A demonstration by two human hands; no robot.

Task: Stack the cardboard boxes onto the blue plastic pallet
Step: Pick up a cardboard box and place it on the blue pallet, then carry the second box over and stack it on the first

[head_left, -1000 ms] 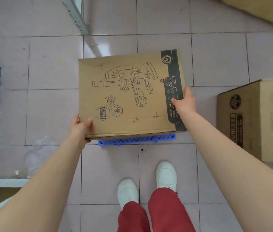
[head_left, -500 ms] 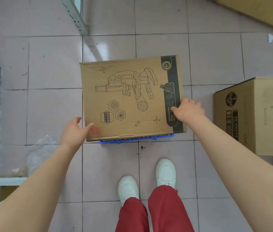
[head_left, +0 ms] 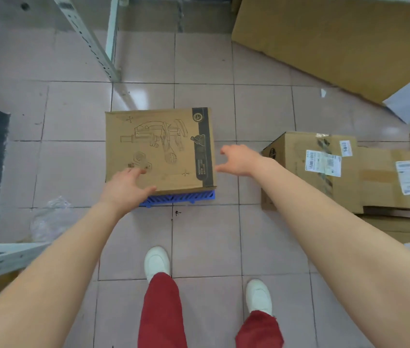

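Observation:
A flat cardboard box with a microscope drawing (head_left: 163, 149) lies on the blue plastic pallet (head_left: 181, 197), whose front edge shows below it. My left hand (head_left: 126, 188) hovers over the box's near left corner, fingers spread, holding nothing. To the right of the box, apart from it, my right hand (head_left: 239, 159) is open and empty too. Another cardboard box with shipping labels (head_left: 309, 169) stands on the floor to the right, with a flatter labelled box (head_left: 397, 182) beside it.
A metal shelf post (head_left: 91, 41) rises at the back left. A large flat cardboard sheet (head_left: 337, 38) lies at the back right. Crumpled clear plastic (head_left: 48, 217) sits on the tiles at left. My white shoes (head_left: 156, 262) stand in front of the pallet.
Both hands have let go of the microscope box, which now rests on the pallet. The hands drew back and opened. The view pulled back, showing more boxes at right.

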